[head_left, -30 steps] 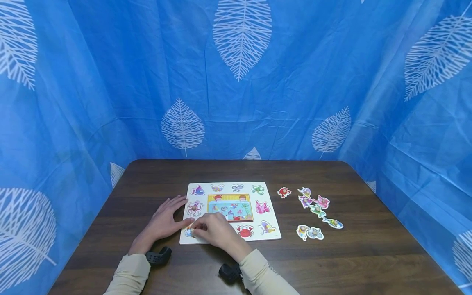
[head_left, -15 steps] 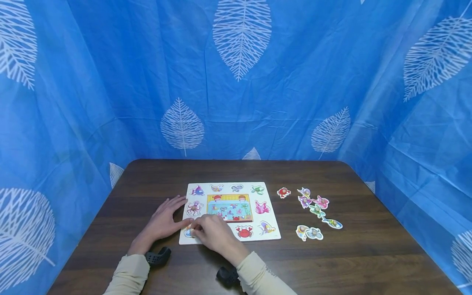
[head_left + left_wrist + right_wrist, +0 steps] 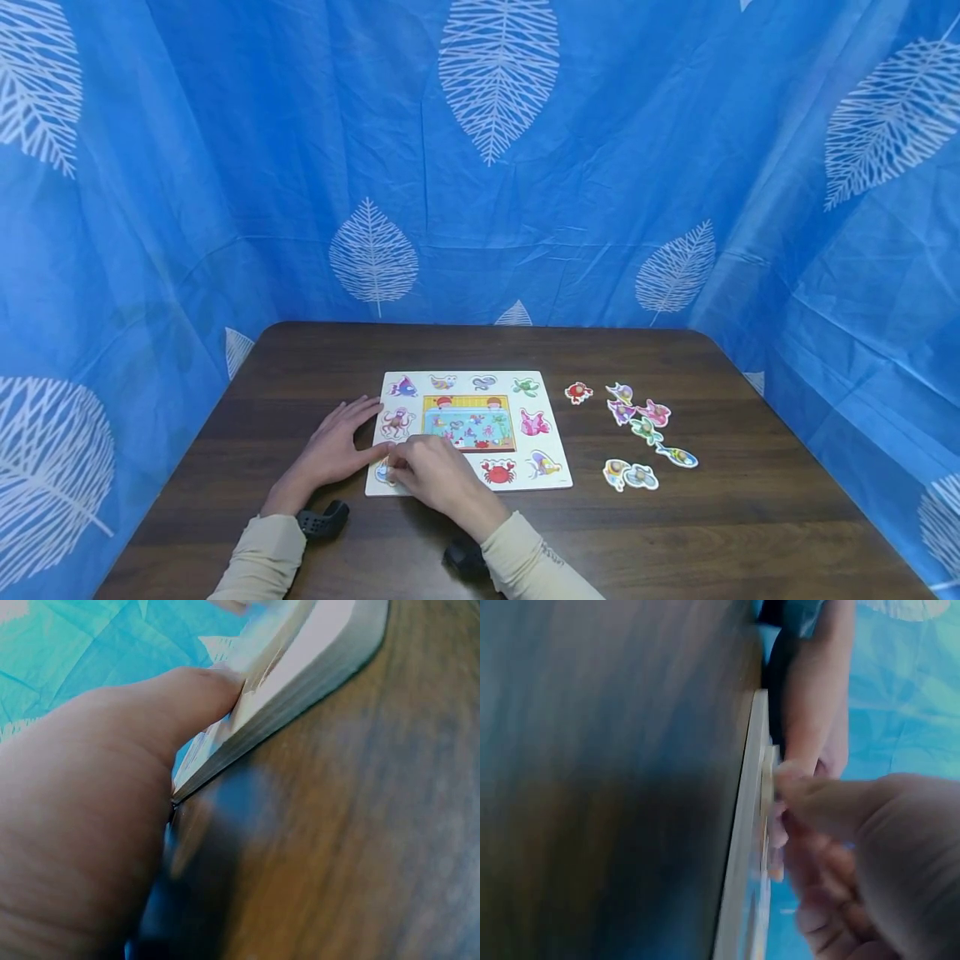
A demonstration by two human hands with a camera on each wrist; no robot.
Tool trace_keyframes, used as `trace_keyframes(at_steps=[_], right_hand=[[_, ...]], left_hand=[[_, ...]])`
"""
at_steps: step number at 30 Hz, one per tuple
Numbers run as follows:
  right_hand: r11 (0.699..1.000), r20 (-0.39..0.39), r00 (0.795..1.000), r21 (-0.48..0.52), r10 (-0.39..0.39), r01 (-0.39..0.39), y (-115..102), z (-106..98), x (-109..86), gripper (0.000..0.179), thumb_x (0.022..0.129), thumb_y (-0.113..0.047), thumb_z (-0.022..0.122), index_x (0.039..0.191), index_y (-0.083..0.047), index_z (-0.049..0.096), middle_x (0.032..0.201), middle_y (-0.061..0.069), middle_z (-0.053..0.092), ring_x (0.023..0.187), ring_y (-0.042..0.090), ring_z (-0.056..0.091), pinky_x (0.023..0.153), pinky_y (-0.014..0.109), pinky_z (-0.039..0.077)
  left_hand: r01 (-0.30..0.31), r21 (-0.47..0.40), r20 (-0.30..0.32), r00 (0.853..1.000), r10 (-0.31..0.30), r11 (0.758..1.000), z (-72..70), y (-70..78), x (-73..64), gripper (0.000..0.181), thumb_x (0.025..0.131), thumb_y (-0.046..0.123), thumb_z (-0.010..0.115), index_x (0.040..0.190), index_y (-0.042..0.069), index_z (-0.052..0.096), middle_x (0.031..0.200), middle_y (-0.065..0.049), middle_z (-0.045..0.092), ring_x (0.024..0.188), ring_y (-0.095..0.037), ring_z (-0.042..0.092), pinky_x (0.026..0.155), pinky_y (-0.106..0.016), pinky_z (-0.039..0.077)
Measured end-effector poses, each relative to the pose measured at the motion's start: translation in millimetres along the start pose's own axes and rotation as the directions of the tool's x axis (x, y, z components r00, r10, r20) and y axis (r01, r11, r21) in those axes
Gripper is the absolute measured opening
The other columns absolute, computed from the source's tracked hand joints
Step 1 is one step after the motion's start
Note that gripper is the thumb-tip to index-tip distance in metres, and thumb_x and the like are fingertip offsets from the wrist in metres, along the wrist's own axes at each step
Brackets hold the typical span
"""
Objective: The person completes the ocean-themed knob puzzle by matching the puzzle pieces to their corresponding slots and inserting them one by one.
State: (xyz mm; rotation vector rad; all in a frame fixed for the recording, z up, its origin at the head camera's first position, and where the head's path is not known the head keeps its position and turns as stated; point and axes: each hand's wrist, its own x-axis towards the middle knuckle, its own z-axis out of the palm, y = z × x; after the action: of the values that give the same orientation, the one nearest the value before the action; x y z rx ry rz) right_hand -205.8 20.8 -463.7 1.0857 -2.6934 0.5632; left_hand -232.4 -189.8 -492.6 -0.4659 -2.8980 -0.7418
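A white wooden peg puzzle board (image 3: 525,446) with sea-animal pictures around a fish-tank scene lies on the table. My left hand (image 3: 330,450) is spread at its left edge, fingertips at the side. In the left wrist view the thumb (image 3: 199,697) presses on the board's top near a corner. My right hand (image 3: 438,471) is over the board's lower left corner, thumb and fingertips pinching a small puzzle piece (image 3: 768,787). Seen from the right wrist, the piece is close against the board's face, partly hidden by fingers. Its picture cannot be made out.
Right of the board lie a red crab piece (image 3: 578,392), a chain of several loose pieces ending in a blue-yellow one (image 3: 677,455), and a pair nearer the front, one of them grey-blue (image 3: 641,476). A blue leaf-patterned curtain (image 3: 465,208) surrounds the dark wooden table (image 3: 720,508).
My right hand has shifted only slightly at the board's lower left corner, still pinching the piece. The left hand keeps its place, and the loose pieces have not moved.
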Motion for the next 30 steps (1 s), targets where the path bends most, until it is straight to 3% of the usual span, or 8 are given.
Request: trace_keyframes(at_steps=[7,20,30], right_hand=[[0.999,0.010,1.000,0.030,0.022,-0.022,2.1,3.6,0.5,0.007,0.093,-0.024,0.079,0.096,-0.018,0.081,0.085,-0.011,0.074,0.072,-0.006,0.058,0.065,0.010,0.046],[0.996,0.016,0.999,0.082,-0.040,0.038,9.9,3.4,2.4,0.010,0.094,-0.023,0.078,0.103,-0.018,0.080,0.091,-0.010,0.075,0.077,-0.004,0.060,0.074,0.010,0.050],[0.997,0.077,0.996,0.072,-0.036,0.030,9.9,-0.6,-0.1,0.017,0.094,-0.023,0.078,0.111,-0.019,0.080,0.096,-0.011,0.076,0.081,-0.005,0.061,0.074,0.010,0.050]], left_hand=[[-0.013,0.005,-0.005,1.000,0.013,1.000,-0.2,-0.2,0.9,0.076,0.090,0.048,0.076,0.147,0.002,0.055,0.154,-0.021,0.050,0.148,-0.043,0.039,0.122,-0.064,0.027],[-0.017,0.003,-0.009,1.000,0.017,1.000,-2.5,0.4,0.9,0.076,0.090,0.047,0.076,0.148,0.003,0.054,0.154,-0.021,0.050,0.148,-0.043,0.038,0.121,-0.066,0.027],[-0.027,0.006,-0.019,0.999,0.027,1.000,-1.1,1.0,-0.7,0.076,0.090,0.049,0.076,0.146,0.002,0.055,0.153,-0.021,0.052,0.147,-0.043,0.040,0.121,-0.065,0.028]])
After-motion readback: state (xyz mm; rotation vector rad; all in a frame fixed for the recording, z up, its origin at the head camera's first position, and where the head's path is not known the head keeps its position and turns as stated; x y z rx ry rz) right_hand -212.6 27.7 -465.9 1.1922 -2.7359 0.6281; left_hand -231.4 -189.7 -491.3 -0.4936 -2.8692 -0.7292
